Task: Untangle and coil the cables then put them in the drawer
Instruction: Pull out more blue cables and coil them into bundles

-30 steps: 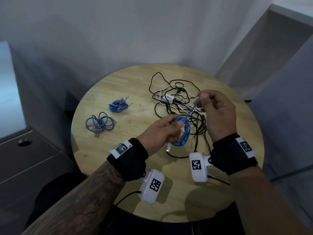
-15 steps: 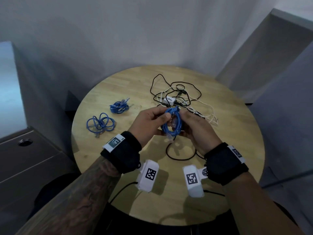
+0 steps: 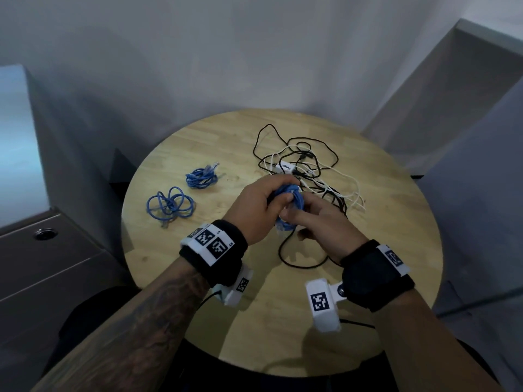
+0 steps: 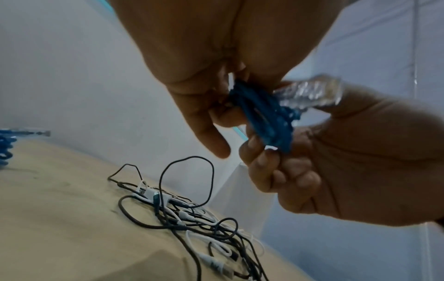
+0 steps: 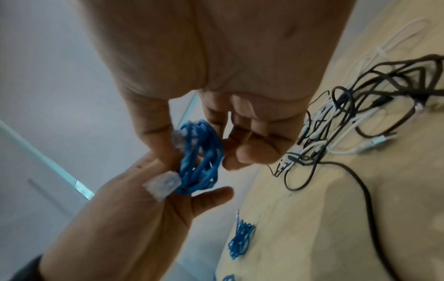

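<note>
The small blue coiled network cable (image 3: 291, 198) sits above the round wooden worktop's (image 3: 382, 222) middle, pinched between the left hand (image 3: 256, 212) and right hand (image 3: 322, 222). Loosening either grip could let the springy loops unwind into the black-and-white cable tangle (image 3: 308, 171) near the far edge.

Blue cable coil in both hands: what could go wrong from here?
The blue cable coil is only pinched between the left hand and right hand, untied; loosening either may let it spring open. Its clear plug sticks out loose. Lowering it could snag the black and white tangle just beyond.
</note>
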Demonstrator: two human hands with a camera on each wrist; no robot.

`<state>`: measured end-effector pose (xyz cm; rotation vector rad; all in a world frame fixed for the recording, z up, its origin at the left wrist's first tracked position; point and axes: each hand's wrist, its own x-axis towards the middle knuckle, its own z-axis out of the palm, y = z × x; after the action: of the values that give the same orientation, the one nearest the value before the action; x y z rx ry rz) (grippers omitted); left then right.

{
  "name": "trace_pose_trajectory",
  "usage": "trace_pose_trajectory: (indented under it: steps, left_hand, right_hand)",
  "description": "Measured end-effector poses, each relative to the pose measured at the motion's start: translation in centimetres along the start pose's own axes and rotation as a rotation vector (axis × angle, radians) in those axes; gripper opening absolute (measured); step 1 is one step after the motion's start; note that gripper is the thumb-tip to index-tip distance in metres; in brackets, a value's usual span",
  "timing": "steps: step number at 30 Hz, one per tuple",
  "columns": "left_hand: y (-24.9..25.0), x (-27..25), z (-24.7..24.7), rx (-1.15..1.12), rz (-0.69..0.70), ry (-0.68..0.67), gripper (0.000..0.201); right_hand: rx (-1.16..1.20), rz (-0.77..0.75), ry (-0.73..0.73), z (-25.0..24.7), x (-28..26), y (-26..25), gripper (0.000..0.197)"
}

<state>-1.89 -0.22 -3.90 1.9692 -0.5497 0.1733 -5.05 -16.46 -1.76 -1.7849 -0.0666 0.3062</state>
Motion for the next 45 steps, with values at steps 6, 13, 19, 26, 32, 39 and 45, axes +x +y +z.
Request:
trace_pose_trajectory:
  steps: [6, 13, 19, 26, 32, 39, 45]
  left_hand:
    - [-0.2, 0.5, -0.6, -0.020, -0.133, 0.164, 0.017]
    - [-0.1, 0.6, -1.5, -0.401, -0.436, 0.008, 0.024]
    - [-0.4, 0.4, -2.9, -0.361, -0.399, -0.075, 0.020]
    - [-0.2, -0.3, -2.5, 0.060, -0.233, -0.012, 0.012]
    - [0.1, -0.3, -2.4, -0.297, -0.398, 0.042, 0.012]
    - [-0.2, -0.2, -3.2, -0.537, -0.473, -0.132, 0.020]
    - [-1.2, -0.2, -3.2, -0.307, -0.511, 0.035, 0.018]
  right_hand:
    - [-0.014, -0.232, 0.300, 0.7, 0.4, 0.8, 0.016]
    - [-0.037, -0.318, 0.324, 0.7, 0.6, 0.9, 0.008]
    - [-0.054, -0.288, 0.282, -0.2, 0.8, 1.1, 0.006]
    - [-0.308, -0.382, 0.328, 0.3, 0.9, 1.9, 0.010]
    - [-0.114, -0.297, 0.342, 0.8, 1.8, 1.9, 0.009]
    - [0.222, -0.174, 0.288, 0.0, 2.2, 1.6, 0.011]
    - [0.090, -0.193, 0.261, 0.6, 2.9, 3.0, 0.017]
